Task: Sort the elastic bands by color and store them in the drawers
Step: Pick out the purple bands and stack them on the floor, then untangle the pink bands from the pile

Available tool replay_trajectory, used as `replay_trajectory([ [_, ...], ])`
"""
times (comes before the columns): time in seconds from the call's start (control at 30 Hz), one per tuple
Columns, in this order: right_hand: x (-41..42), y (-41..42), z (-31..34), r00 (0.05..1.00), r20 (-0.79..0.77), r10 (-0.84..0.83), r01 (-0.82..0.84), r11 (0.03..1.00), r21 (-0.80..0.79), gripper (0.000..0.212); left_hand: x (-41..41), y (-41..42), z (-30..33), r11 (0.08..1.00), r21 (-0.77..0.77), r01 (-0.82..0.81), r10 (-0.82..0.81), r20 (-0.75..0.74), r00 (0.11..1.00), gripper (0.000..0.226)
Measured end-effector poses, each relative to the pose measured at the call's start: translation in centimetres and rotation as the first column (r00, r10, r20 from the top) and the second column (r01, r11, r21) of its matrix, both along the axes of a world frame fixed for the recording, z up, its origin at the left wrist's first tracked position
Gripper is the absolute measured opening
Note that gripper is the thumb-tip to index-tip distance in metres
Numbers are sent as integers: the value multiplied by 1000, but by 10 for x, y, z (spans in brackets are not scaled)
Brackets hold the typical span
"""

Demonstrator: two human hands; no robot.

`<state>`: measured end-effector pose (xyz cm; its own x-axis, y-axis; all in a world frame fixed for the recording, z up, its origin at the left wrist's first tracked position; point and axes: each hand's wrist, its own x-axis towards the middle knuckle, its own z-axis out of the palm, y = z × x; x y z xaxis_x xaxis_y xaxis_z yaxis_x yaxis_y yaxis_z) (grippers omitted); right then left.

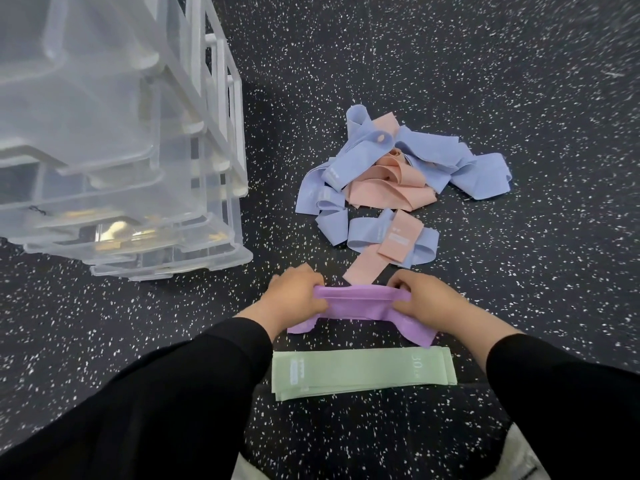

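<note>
— Any writing you can read from your feed?

— Only one clear mark: the green bands, stacked flat at 6 o'clock just below my hands, show a pale "30" near their right end. There are small white label blocks at their left end, and similar ones on a pink band and a blue band, all too small to read.

— What are your hands doing?

— My left hand and right hand each grip an end of a purple band, fingers curled over its top edge, with the band spread between them at the centre of my view. Its lower corners hang towards the green stack.

— And the rest of the bands?

— A tangled pile of blue and pink bands lies at 1 o'clock, with one pink strip reaching down almost to the purple band.

— The drawers?

— The clear plastic drawer unit in a white frame stands at 10 o'clock, well apart from the pile, with several drawers pulled out.

— What's underfoot?

— Everything lies on the floor, a black floor flecked with white. Black sleeves cover both my arms.
</note>
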<state>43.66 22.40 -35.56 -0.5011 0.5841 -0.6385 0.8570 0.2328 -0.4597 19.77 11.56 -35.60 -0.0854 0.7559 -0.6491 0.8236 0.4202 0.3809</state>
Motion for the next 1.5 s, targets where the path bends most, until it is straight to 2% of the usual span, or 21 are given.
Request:
replay_trajectory([
  [0.03, 2, 2, 1, 1000, -15, -14, 14, 1000, -20, 18, -1, -1, 2, 999, 7, -33, 32, 15, 999, 5],
  [0.1, 5, 5, 6, 999, -31, -28, 26, 998, -61, 21, -5, -3, 8, 988, -23, -150, 151, 157, 976, 4],
  [0.17, 7, 9, 14, 999, -35, -16, 13, 995, -98, 24, -10, -5, 16, 981, -73, -178, 191, 259, 947, 6],
  [0.33, 14, 17, 26, 1000, 11, 11, -10, 995, -96, 32, -26, -10, 19, 978, -130, -166, 194, 253, 948, 10],
  [0.43, 17, 13, 19, 995, 98, 36, -34, 999, -19, 32, -24, -19, 8, 982, -146, -124, 145, 147, 978, 16],
  [0.53, 18, 6, 5, 968, 248, 47, -69, 994, 81, 30, -13, -23, -1, 995, -83, -51, 43, -91, 995, 20],
  [0.63, 17, 1, -1, 929, 364, 63, -134, 976, 172, 34, -3, -19, -2, 995, -45, 92, -102, -351, 931, 26],
  [0.7, 13, 3, 0, 934, 354, 46, -138, 961, 239, 35, 2, -12, 0, 990, 19, 143, -122, -425, 897, 35],
  [0.77, 8, 7, 1, 968, 252, 12, -105, 927, 360, 29, 6, -4, 1, 978, 133, 160, -94, -406, 909, 37],
  [0.83, 3, 12, 1, 993, 120, 11, -69, 871, 486, 23, 8, 5, 1, 968, 215, 127, -43, -355, 934, 30],
  [0.9, -3, 18, -2, 998, 61, 27, -55, 853, 520, 26, 10, 15, 1, 970, 240, 41, 28, -277, 961, 23],
  [0.97, -8, 23, -4, 997, 69, 33, -64, 852, 520, 36, 16, 23, 1, 967, 251, -43, 94, -198, 976, 20],
  [1.07, -13, 30, -8, 986, 164, 29, -116, 825, 553, 47, 25, 35, 0, 964, 248, -99, 138, -147, 979, 20],
  [1.13, -14, 34, -12, 971, 237, 34, -163, 818, 551, 49, 30, 41, -2, 965, 244, -91, 126, -130, 984, 22],
  [1.23, -17, 39, -17, 963, 270, 11, -175, 787, 591, 43, 37, 45, -5, 972, 233, 7, 9, -67, 998, 30],
  [1.3, -19, 42, -19, 974, 225, -11, -137, 765, 630, 31, 42, 46, -6, 976, 212, 49, -41, -42, 998, 32],
  [1.37, -23, 45, -18, 985, 169, -28, -84, 784, 615, 29, 44, 47, -7, 980, 196, 22, -17, -28, 999, 28],
  [1.43, -27, 51, -16, 993, 68, -96, 44, 842, 538, 37, 43, 50, -5, 982, 188, -17, 21, -18, 1000, 24],
  [1.5, -31, 62, -5, 966, -111, -234, 259, 887, 381, 39, 42, 54, 0, 974, 220, -57, 60, -6, 998, 24],
])
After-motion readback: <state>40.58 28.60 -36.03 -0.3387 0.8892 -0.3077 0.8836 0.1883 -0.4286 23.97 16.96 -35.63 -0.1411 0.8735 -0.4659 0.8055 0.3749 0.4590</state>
